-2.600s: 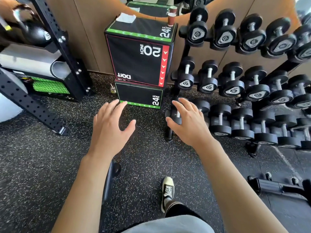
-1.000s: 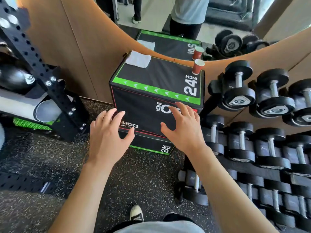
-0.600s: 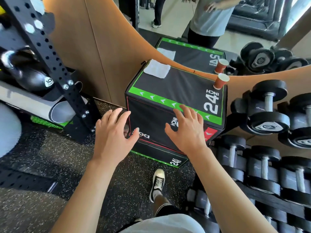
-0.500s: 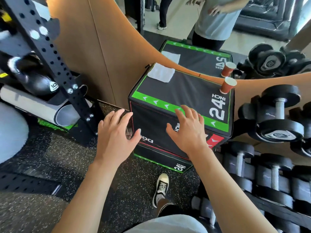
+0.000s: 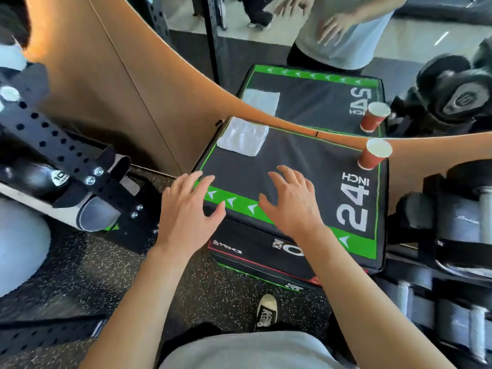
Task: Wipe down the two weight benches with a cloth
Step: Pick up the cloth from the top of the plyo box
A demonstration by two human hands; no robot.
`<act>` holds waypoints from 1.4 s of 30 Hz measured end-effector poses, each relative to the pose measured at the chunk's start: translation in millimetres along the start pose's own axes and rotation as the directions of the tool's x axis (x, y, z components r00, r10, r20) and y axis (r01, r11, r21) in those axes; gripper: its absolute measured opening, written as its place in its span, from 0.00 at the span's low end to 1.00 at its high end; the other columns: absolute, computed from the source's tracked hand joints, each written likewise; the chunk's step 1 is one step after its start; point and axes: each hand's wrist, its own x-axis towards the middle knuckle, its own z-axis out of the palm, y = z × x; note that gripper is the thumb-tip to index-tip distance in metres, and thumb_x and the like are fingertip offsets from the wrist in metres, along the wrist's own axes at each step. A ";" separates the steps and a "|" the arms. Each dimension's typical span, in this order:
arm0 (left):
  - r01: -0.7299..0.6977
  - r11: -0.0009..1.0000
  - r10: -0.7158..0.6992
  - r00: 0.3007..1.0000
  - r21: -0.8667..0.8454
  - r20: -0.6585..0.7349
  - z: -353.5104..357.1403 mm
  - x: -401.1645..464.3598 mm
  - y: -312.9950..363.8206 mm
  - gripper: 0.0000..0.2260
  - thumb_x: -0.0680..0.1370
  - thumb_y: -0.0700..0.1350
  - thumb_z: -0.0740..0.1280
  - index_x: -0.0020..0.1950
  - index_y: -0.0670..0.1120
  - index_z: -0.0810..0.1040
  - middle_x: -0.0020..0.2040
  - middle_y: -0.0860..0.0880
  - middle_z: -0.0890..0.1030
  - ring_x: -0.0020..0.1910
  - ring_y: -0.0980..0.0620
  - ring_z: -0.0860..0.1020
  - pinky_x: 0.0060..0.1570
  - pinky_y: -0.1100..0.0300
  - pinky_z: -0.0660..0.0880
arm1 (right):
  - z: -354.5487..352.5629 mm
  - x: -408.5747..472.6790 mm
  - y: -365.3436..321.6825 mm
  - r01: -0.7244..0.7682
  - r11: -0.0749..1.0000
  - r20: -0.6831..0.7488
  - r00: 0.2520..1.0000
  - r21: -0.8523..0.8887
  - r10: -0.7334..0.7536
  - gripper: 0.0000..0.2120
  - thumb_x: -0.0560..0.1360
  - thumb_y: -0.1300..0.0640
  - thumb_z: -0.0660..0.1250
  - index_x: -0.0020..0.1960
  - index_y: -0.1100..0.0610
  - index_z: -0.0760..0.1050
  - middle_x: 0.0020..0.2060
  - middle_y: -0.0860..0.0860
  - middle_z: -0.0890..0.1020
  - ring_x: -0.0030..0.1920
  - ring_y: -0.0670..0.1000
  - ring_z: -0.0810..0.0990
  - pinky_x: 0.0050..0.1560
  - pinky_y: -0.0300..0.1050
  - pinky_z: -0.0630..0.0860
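Both hands, left hand and right hand, spread empty.

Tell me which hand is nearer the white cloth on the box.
Left. The left hand hovers at the box's near left corner, straight below the cloth. The right hand is over the middle, farther right.
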 end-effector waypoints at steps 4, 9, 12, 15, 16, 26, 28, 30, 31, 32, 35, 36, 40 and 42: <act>-0.012 0.999 0.012 1.000 -0.034 0.023 11.1 36.6 -1.0 0.26 0.77 0.59 0.64 0.71 0.46 0.77 0.70 0.47 0.75 0.70 0.43 0.72 0.65 0.42 0.71 | 5.6 27.8 11.4 -0.033 0.999 0.025 0.999 0.042 0.032 0.29 0.78 0.39 0.65 0.75 0.53 0.73 0.75 0.52 0.70 0.75 0.57 0.66 0.74 0.59 0.64; -0.029 0.997 0.032 0.999 -0.074 0.040 26.6 81.8 -9.5 0.27 0.77 0.59 0.65 0.72 0.47 0.77 0.71 0.47 0.75 0.71 0.43 0.71 0.66 0.43 0.71 | 13.2 68.2 16.5 -0.076 0.995 0.049 0.996 0.058 0.073 0.30 0.79 0.40 0.65 0.76 0.53 0.71 0.76 0.51 0.69 0.76 0.55 0.65 0.75 0.58 0.62; -0.049 0.994 0.055 0.997 -0.102 0.060 38.1 109.8 -24.5 0.27 0.77 0.59 0.64 0.72 0.47 0.77 0.71 0.47 0.75 0.71 0.43 0.71 0.67 0.43 0.71 | 19.8 94.9 13.1 -0.107 0.992 0.056 0.993 0.063 0.103 0.30 0.79 0.40 0.64 0.76 0.53 0.71 0.77 0.50 0.68 0.77 0.55 0.64 0.76 0.58 0.62; -0.086 0.989 0.098 0.990 -0.124 0.100 50.8 140.4 -42.8 0.27 0.77 0.60 0.64 0.72 0.47 0.76 0.71 0.47 0.75 0.71 0.43 0.71 0.67 0.42 0.71 | 29.6 120.4 5.7 -0.146 0.987 0.061 0.988 0.069 0.142 0.29 0.79 0.40 0.64 0.76 0.53 0.71 0.77 0.50 0.68 0.77 0.55 0.64 0.75 0.59 0.63; -0.102 0.986 0.118 0.986 -0.129 0.117 55.2 151.3 -49.0 0.27 0.77 0.60 0.64 0.72 0.46 0.77 0.71 0.47 0.75 0.71 0.43 0.72 0.66 0.42 0.71 | 33.8 129.3 2.8 -0.167 0.983 0.064 0.985 0.072 0.163 0.29 0.79 0.40 0.64 0.76 0.53 0.71 0.77 0.50 0.68 0.77 0.56 0.65 0.75 0.59 0.63; -0.221 0.955 0.264 0.936 -0.197 0.232 102.1 241.6 -127.6 0.25 0.78 0.58 0.66 0.72 0.48 0.76 0.71 0.47 0.75 0.72 0.43 0.71 0.67 0.42 0.70 | 104.1 227.8 -17.9 -0.309 0.951 0.150 0.941 0.018 0.303 0.29 0.79 0.39 0.64 0.76 0.52 0.71 0.77 0.52 0.69 0.76 0.58 0.65 0.73 0.60 0.65; -0.235 0.950 0.283 0.926 -0.207 0.248 112.2 252.7 -142.9 0.26 0.77 0.58 0.65 0.72 0.48 0.76 0.71 0.47 0.75 0.71 0.43 0.71 0.67 0.42 0.70 | 120.4 248.2 -18.1 -0.324 0.946 0.162 0.934 0.003 0.319 0.30 0.79 0.39 0.64 0.76 0.52 0.70 0.78 0.52 0.68 0.77 0.58 0.65 0.74 0.61 0.65; -0.248 0.944 0.302 0.915 -0.217 0.267 121.9 261.8 -156.3 0.27 0.77 0.59 0.63 0.72 0.48 0.76 0.71 0.47 0.75 0.71 0.43 0.71 0.67 0.42 0.70 | 136.2 265.6 -18.9 -0.322 0.947 0.174 0.932 0.002 0.317 0.30 0.78 0.39 0.66 0.76 0.52 0.70 0.78 0.52 0.67 0.77 0.58 0.64 0.74 0.61 0.66; -0.259 0.940 0.316 0.906 -0.220 0.283 127.1 266.3 -161.9 0.27 0.77 0.59 0.63 0.72 0.48 0.76 0.71 0.47 0.75 0.71 0.44 0.71 0.68 0.42 0.70 | 143.9 273.4 -19.2 -0.316 0.949 0.182 0.933 -0.001 0.311 0.30 0.78 0.39 0.66 0.76 0.52 0.70 0.77 0.51 0.67 0.77 0.57 0.64 0.73 0.60 0.66; -0.273 0.935 0.333 0.894 -0.226 0.299 132.2 270.3 -166.3 0.27 0.77 0.59 0.63 0.72 0.48 0.76 0.72 0.47 0.75 0.71 0.44 0.71 0.68 0.42 0.70 | 150.8 279.7 -19.9 -0.310 0.951 0.193 0.933 -0.007 0.305 0.30 0.78 0.39 0.66 0.75 0.52 0.70 0.76 0.50 0.68 0.76 0.57 0.65 0.72 0.60 0.67; -0.323 0.914 0.394 0.852 -0.247 0.344 147.5 281.3 -172.6 0.27 0.77 0.58 0.64 0.73 0.47 0.75 0.72 0.47 0.74 0.72 0.44 0.71 0.67 0.42 0.70 | 165.8 292.2 -21.2 -0.313 0.949 0.177 0.933 -0.029 0.314 0.24 0.78 0.41 0.66 0.70 0.51 0.73 0.71 0.48 0.71 0.71 0.56 0.68 0.65 0.58 0.71; -0.339 0.906 0.413 0.836 -0.252 0.360 152.7 284.1 -172.5 0.27 0.78 0.58 0.65 0.73 0.47 0.75 0.73 0.47 0.74 0.72 0.44 0.70 0.67 0.42 0.70 | 168.3 294.3 -20.8 -0.320 0.946 0.154 0.934 -0.042 0.323 0.22 0.78 0.42 0.66 0.68 0.51 0.74 0.68 0.48 0.72 0.68 0.56 0.69 0.63 0.58 0.72; -0.387 0.883 0.466 0.785 -0.264 0.408 171.5 291.7 -165.4 0.26 0.79 0.57 0.65 0.75 0.47 0.72 0.74 0.46 0.71 0.73 0.44 0.68 0.68 0.43 0.69 | 170.7 297.4 -17.1 -0.328 0.941 0.106 0.936 -0.078 0.335 0.18 0.79 0.43 0.65 0.65 0.50 0.75 0.65 0.48 0.74 0.64 0.56 0.71 0.58 0.57 0.73; -0.397 0.873 0.484 0.776 -0.283 0.404 178.2 292.1 -160.5 0.26 0.78 0.56 0.65 0.74 0.48 0.72 0.74 0.46 0.72 0.72 0.43 0.69 0.67 0.42 0.70 | 170.7 296.5 -18.1 -0.322 0.941 0.106 0.937 -0.100 0.332 0.19 0.79 0.42 0.65 0.66 0.50 0.74 0.64 0.48 0.74 0.63 0.56 0.71 0.56 0.56 0.73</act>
